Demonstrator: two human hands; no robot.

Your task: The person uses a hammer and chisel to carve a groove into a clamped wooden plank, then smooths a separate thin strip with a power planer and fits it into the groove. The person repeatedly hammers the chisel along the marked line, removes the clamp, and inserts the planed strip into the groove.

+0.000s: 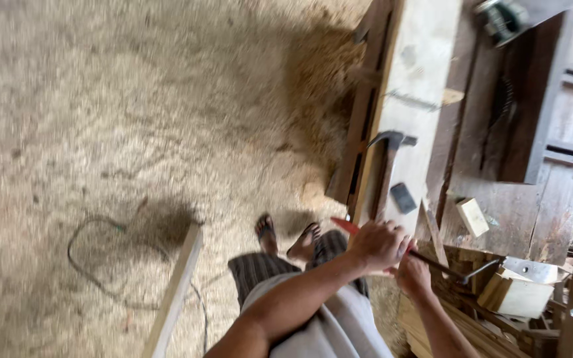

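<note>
Head view shows both hands, left hand (378,244) and right hand (414,275), clenched on a red-handled tool (392,246); a hammer (388,166) lies on the bench (426,59); sawdust covers the floor (134,132).

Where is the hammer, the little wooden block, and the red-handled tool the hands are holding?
hammer (388,174): head view, on its wooden handle.
little wooden block (472,217): head view, on its top face.
red-handled tool (346,226): head view, on the red end sticking out past the left hand (378,245).

No boxes, labels, signs or screens are showing here. One small dark flat thing (403,197) is lying on the pale plank (419,79) at about three o'clock, too blurry to tell.
</note>
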